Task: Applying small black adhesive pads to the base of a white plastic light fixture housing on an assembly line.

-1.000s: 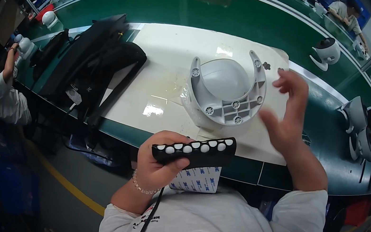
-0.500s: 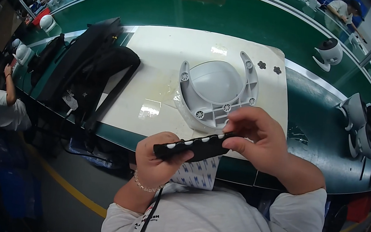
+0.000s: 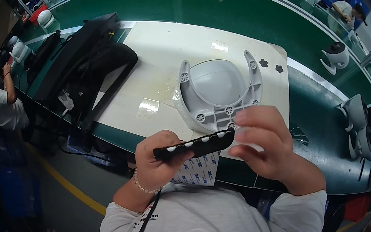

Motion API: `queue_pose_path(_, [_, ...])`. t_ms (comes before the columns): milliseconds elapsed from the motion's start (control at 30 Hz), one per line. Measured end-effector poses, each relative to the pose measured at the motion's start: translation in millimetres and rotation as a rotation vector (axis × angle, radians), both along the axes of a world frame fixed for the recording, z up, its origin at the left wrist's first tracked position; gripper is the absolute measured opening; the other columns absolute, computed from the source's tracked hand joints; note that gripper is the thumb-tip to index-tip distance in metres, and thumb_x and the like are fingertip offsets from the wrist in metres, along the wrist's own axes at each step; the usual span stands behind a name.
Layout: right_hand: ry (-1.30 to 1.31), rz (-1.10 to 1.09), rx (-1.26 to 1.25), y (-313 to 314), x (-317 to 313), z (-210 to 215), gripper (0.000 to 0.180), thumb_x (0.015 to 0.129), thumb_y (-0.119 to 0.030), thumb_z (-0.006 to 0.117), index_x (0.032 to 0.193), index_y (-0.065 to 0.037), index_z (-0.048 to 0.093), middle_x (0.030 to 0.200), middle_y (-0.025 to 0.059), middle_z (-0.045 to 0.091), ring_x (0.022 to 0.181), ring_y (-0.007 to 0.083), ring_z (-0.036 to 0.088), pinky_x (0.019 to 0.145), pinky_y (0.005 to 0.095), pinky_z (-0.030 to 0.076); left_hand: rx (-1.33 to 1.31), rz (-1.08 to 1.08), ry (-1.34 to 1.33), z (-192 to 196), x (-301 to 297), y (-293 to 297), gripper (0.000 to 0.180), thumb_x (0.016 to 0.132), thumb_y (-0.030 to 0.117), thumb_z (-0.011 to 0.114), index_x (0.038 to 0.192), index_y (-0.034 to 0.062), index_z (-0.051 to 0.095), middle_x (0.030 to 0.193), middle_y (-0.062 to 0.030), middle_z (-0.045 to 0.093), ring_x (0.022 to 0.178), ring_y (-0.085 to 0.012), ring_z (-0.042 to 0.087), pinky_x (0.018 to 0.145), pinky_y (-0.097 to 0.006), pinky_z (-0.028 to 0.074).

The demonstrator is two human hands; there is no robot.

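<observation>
Head view: left hand [image 3: 154,159] grips black strip [image 3: 212,144] with white dots [image 3: 189,144]; right hand [image 3: 270,145], fingers wider apart than earlier, near its end

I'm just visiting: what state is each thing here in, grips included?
Black strip: tilted, right end higher, white dots along one edge.
Left grip: closed around the strip.
Right grip: curled by the strip's right end; contact unclear.
Grey-white rounded unit: ribbed base up, on the white board.
White board: flat on the green bench.
Dark flower-shaped pieces: flat on the board, apart.
</observation>
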State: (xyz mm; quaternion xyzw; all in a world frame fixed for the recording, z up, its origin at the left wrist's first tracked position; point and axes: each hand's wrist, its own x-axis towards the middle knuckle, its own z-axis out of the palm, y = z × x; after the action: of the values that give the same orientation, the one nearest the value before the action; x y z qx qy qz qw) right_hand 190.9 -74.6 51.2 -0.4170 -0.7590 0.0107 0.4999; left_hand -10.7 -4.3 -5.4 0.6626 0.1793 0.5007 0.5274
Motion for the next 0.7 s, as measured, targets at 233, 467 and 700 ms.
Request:
queue_pose_path(233, [-0.221, -0.037, -0.042, 3, 5, 1, 0.024, 0.061, -0.009, 0.071, 0.08, -0.009, 0.058, 0.1, 0.0047, 0.057, 0.092, 0.0233, 0.053, 0.077, 0.0329, 0.042, 0.169, 0.014, -0.003, -6, -2, 4, 0.026, 0.064, -0.007, 0.071, 0.081, -0.0008, 0.053, 0.063, -0.0085, 0.055, 0.055, -0.0176, 0.051, 0.051, -0.027, 0.04])
queue_pose_path(467, [0.169, 0.121, 0.161, 9, -8, -3, 0.024, 0.065, -0.002, 0.067, 0.085, -0.009, 0.057, 0.093, 0.0046, 0.058, 0.092, 0.0219, 0.054, 0.076, 0.0334, 0.04, 0.152, 0.073, -0.053, -6, 2, 1, 0.025, 0.061, -0.009, 0.07, 0.079, -0.0011, 0.055, 0.062, -0.0085, 0.054, 0.054, -0.0183, 0.051, 0.051, -0.027, 0.04])
queue_pose_path(700, [-0.213, 0.07, 0.081, 4, -7, -5, 0.029, 0.068, -0.003, 0.063, 0.095, -0.011, 0.054, 0.083, 0.0025, 0.058, 0.085, 0.0194, 0.057, 0.068, 0.0301, 0.036, 0.225, 0.056, 0.077, 2, 4, 0, 0.024, 0.057, -0.009, 0.071, 0.077, -0.0009, 0.059, 0.06, -0.0084, 0.052, 0.051, -0.0187, 0.049, 0.048, -0.027, 0.037])
